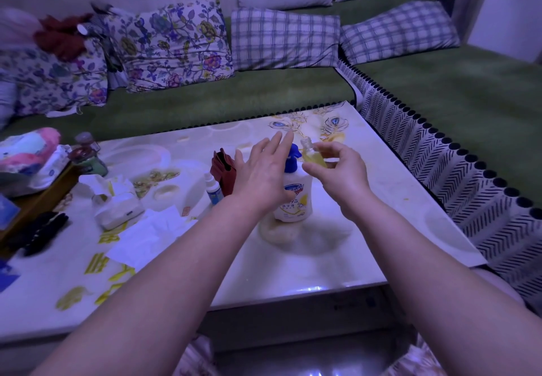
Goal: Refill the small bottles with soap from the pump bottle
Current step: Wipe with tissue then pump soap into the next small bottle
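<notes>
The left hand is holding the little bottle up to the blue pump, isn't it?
Not quite. The head view shows it is the right hand that holds the little bottle up to the blue pump. The left hand is open, with straight fingers, beside the pump.

Recorded: pump bottle [294, 199] has a cream-white body, blue head and blue-and-yellow label. The small bottle [314, 156] is clear with yellow contents. White bottle [212, 190] has a blue label. Surface [366, 199] is pale marbled, with a blue-gold feather print at the far edge. Sofa [264, 94] is green.
</notes>
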